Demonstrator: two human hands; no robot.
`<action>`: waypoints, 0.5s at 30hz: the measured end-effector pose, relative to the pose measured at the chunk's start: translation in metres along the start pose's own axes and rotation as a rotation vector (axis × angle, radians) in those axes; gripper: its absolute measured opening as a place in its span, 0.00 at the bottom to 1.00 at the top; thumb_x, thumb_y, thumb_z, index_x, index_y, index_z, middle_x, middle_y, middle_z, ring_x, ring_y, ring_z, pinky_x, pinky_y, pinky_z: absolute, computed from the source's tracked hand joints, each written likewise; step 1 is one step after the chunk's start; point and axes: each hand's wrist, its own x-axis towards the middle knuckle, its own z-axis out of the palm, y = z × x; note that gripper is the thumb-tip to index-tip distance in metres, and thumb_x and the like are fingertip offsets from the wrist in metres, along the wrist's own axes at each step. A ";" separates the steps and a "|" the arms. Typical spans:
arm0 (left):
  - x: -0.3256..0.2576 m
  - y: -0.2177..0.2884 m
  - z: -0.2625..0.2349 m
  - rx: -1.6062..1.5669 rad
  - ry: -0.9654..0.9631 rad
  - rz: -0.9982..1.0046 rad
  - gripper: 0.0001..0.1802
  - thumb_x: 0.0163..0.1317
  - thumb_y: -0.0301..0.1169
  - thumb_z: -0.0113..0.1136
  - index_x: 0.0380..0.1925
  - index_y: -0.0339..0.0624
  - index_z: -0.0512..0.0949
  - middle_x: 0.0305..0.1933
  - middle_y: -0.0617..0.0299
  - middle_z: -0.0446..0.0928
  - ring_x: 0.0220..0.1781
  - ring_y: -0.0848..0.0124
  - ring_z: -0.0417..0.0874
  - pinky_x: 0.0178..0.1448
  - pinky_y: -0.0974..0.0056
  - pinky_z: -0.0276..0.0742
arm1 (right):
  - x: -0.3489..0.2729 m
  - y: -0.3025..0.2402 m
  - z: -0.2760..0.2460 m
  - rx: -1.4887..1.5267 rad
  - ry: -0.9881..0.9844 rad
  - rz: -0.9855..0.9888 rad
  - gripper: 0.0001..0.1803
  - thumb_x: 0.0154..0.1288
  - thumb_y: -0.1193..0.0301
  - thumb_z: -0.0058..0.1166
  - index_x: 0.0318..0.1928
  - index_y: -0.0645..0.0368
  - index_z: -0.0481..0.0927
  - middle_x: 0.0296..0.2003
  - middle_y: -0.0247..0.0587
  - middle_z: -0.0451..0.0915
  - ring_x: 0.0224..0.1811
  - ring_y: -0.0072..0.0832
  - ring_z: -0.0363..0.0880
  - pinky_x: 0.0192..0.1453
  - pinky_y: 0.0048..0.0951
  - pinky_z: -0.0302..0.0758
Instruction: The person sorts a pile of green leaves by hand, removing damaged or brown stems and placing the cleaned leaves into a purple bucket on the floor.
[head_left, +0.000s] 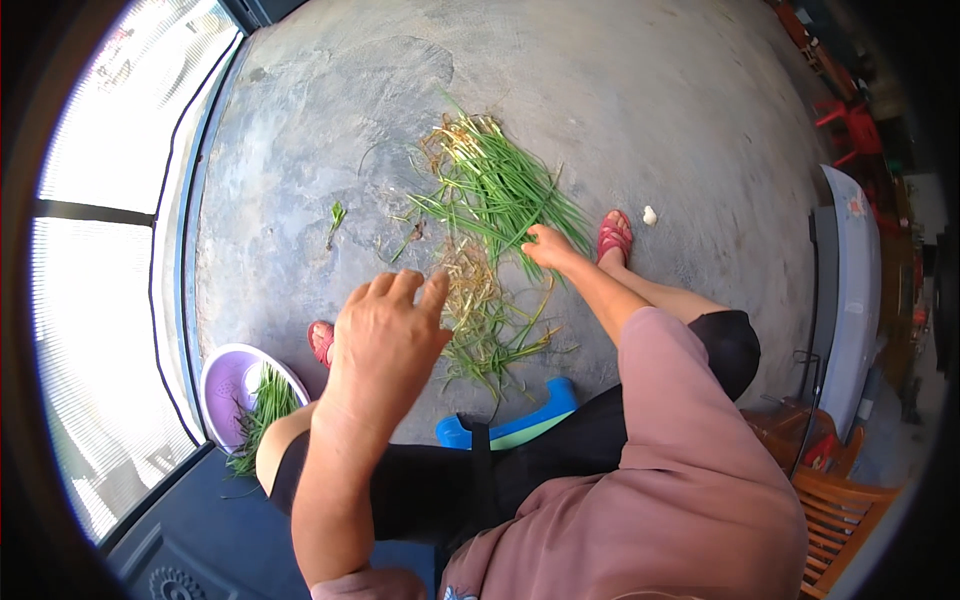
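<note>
A bundle of long green scallions [500, 175] with pale, rooty ends lies spread on the concrete floor. At its lower right, my right hand [548, 248] is closed in a pinch on the green leaves. My left hand [385, 325] is raised over the floor, back upward, with thumb and fingers apart; nothing shows in it, though its palm is hidden. Just beyond this hand is a heap of yellowed leaves and trimmings [468, 285]. Greener scraps [490, 350] trail from the heap toward me.
Beside my left knee, a lilac basin [215, 385] holds green scallions [272, 405]. A blue-and-green plastic piece [545, 410] is between my legs. A loose green sprig [336, 220] and a small white lump [650, 215] lie apart. A wooden chair [835, 520] stands at right.
</note>
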 end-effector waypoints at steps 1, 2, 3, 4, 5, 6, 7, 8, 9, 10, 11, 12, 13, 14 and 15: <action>0.001 0.000 0.001 -0.007 -0.018 -0.010 0.25 0.41 0.30 0.63 0.43 0.40 0.71 0.39 0.59 0.73 0.42 0.63 0.74 0.46 0.63 0.70 | 0.011 0.006 0.006 0.108 0.053 0.090 0.27 0.52 0.62 0.53 0.53 0.59 0.67 0.49 0.51 0.71 0.51 0.41 0.70 0.53 0.34 0.66; 0.001 -0.002 0.001 -0.011 -0.038 -0.022 0.25 0.40 0.29 0.63 0.43 0.40 0.71 0.39 0.59 0.73 0.42 0.63 0.74 0.46 0.63 0.69 | 0.020 0.006 0.010 0.218 0.103 0.179 0.28 0.52 0.62 0.53 0.54 0.59 0.66 0.50 0.51 0.70 0.52 0.41 0.69 0.54 0.34 0.66; 0.000 -0.004 0.002 -0.021 -0.061 -0.036 0.26 0.39 0.29 0.64 0.43 0.41 0.71 0.38 0.60 0.73 0.42 0.64 0.74 0.46 0.62 0.69 | 0.028 0.008 0.013 0.195 0.171 0.185 0.30 0.52 0.62 0.54 0.56 0.57 0.64 0.51 0.52 0.68 0.53 0.41 0.68 0.54 0.35 0.66; 0.000 -0.005 0.003 -0.025 -0.068 -0.041 0.26 0.39 0.29 0.64 0.43 0.41 0.71 0.38 0.60 0.73 0.42 0.64 0.74 0.46 0.62 0.69 | 0.037 0.010 0.016 0.194 0.162 0.188 0.30 0.52 0.62 0.54 0.56 0.57 0.64 0.51 0.52 0.68 0.53 0.41 0.68 0.54 0.35 0.66; 0.000 -0.005 0.003 -0.026 -0.061 -0.053 0.26 0.38 0.29 0.64 0.43 0.41 0.71 0.38 0.60 0.73 0.42 0.64 0.74 0.46 0.62 0.69 | 0.045 0.013 0.017 0.273 0.204 0.197 0.31 0.52 0.61 0.54 0.56 0.57 0.64 0.52 0.52 0.68 0.53 0.42 0.68 0.55 0.35 0.66; 0.001 -0.005 0.002 -0.027 -0.054 -0.062 0.26 0.38 0.29 0.65 0.43 0.42 0.71 0.38 0.60 0.72 0.42 0.64 0.74 0.46 0.62 0.69 | 0.053 0.018 0.018 0.351 0.249 0.208 0.31 0.52 0.61 0.54 0.56 0.57 0.64 0.53 0.52 0.67 0.53 0.42 0.67 0.55 0.36 0.66; 0.002 -0.006 0.000 -0.022 -0.043 -0.069 0.27 0.38 0.29 0.65 0.43 0.42 0.71 0.38 0.60 0.73 0.42 0.64 0.74 0.46 0.62 0.69 | 0.063 0.020 0.020 0.368 0.235 0.270 0.31 0.51 0.61 0.55 0.56 0.56 0.64 0.54 0.52 0.66 0.53 0.43 0.68 0.55 0.36 0.66; -0.003 -0.009 -0.002 -0.022 -0.061 -0.094 0.27 0.38 0.29 0.65 0.44 0.42 0.71 0.38 0.60 0.73 0.43 0.64 0.74 0.47 0.62 0.69 | 0.059 -0.002 0.021 0.341 0.206 0.268 0.31 0.53 0.61 0.53 0.57 0.57 0.63 0.55 0.51 0.65 0.55 0.44 0.66 0.57 0.36 0.64; -0.001 -0.010 -0.001 -0.025 -0.057 -0.070 0.27 0.38 0.30 0.65 0.43 0.41 0.71 0.38 0.59 0.72 0.42 0.64 0.74 0.46 0.62 0.69 | 0.068 0.009 0.023 0.380 0.184 0.323 0.31 0.54 0.61 0.52 0.57 0.58 0.62 0.56 0.50 0.64 0.57 0.43 0.64 0.58 0.35 0.63; 0.002 -0.009 0.000 -0.027 -0.051 -0.044 0.27 0.38 0.32 0.65 0.42 0.40 0.71 0.37 0.58 0.72 0.42 0.64 0.74 0.45 0.62 0.69 | 0.076 0.021 0.022 0.421 0.166 0.376 0.31 0.55 0.61 0.51 0.58 0.60 0.61 0.57 0.50 0.63 0.58 0.43 0.62 0.59 0.35 0.62; 0.003 -0.008 0.000 -0.019 -0.045 -0.047 0.28 0.36 0.31 0.65 0.42 0.41 0.71 0.37 0.58 0.72 0.42 0.64 0.74 0.45 0.62 0.69 | 0.079 0.022 0.023 0.431 0.154 0.414 0.32 0.56 0.60 0.49 0.59 0.61 0.60 0.58 0.49 0.60 0.60 0.42 0.59 0.61 0.35 0.60; 0.004 -0.009 0.000 -0.021 -0.046 -0.043 0.28 0.36 0.31 0.65 0.42 0.41 0.71 0.37 0.58 0.72 0.42 0.64 0.74 0.45 0.62 0.69 | 0.075 0.013 0.020 0.432 0.156 0.418 0.32 0.56 0.60 0.49 0.59 0.61 0.60 0.58 0.49 0.60 0.60 0.42 0.59 0.61 0.35 0.60; 0.004 -0.009 -0.001 -0.037 -0.063 -0.065 0.28 0.36 0.30 0.65 0.43 0.41 0.71 0.38 0.58 0.73 0.43 0.64 0.74 0.47 0.62 0.69 | 0.070 0.005 0.012 0.373 0.167 0.392 0.31 0.56 0.61 0.49 0.58 0.61 0.60 0.59 0.49 0.60 0.60 0.41 0.59 0.61 0.35 0.60; 0.004 -0.007 -0.001 -0.055 -0.076 -0.081 0.28 0.37 0.29 0.65 0.44 0.42 0.71 0.39 0.59 0.73 0.44 0.63 0.73 0.49 0.62 0.68 | 0.063 0.000 0.003 0.315 0.184 0.368 0.31 0.57 0.61 0.49 0.58 0.61 0.61 0.59 0.48 0.59 0.60 0.40 0.59 0.61 0.34 0.60; 0.006 -0.006 -0.001 -0.053 -0.078 -0.073 0.28 0.38 0.29 0.65 0.44 0.42 0.70 0.40 0.58 0.73 0.44 0.62 0.73 0.49 0.62 0.68 | 0.061 -0.001 -0.003 0.335 0.294 0.330 0.28 0.56 0.62 0.49 0.55 0.62 0.65 0.57 0.49 0.62 0.58 0.40 0.62 0.60 0.34 0.61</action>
